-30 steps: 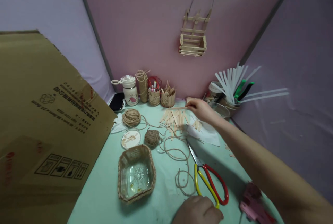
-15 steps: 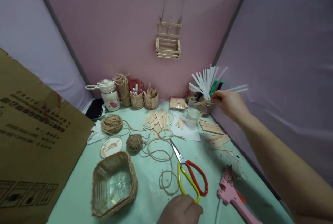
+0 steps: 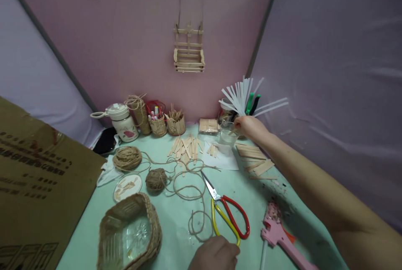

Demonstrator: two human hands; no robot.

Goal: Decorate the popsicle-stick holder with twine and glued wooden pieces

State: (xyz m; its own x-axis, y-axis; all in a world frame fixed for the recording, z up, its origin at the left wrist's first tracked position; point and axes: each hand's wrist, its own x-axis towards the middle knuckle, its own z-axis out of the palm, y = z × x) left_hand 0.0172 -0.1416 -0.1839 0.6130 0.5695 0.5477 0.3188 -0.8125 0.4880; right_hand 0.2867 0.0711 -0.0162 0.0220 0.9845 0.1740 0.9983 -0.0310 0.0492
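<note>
Over at the back right, my right hand [image 3: 249, 127] is closed in a pinch on a thin wooden stick [image 3: 233, 131], whose lower end dips into a clear plastic cup [image 3: 226, 138]. My left hand [image 3: 215, 254] rests at the bottom edge with its fingers curled, beside the yellow handle of the scissors [image 3: 216, 196]; what it holds, if anything, is hidden. The scissors lie partly open, with one red and one yellow handle. To the left stands a clear square basket wrapped in twine [image 3: 155, 228]. Loose twine [image 3: 188, 196] runs to a small twine ball [image 3: 156, 179].
Wooden sticks [image 3: 186, 148] lie mid-table; more sticks [image 3: 251, 153] lie at right. A pink glue gun [image 3: 276, 230] sits front right. White glue sticks [image 3: 240, 94] fan out behind the cup. A larger twine coil [image 3: 127, 158], a bottle [image 3: 124, 125] and a cardboard box [image 3: 40, 186] occupy the left.
My right hand has come down with the stick toward the cup, which now looks more upright. The view has shifted slightly; my left hand stays by the scissors.
</note>
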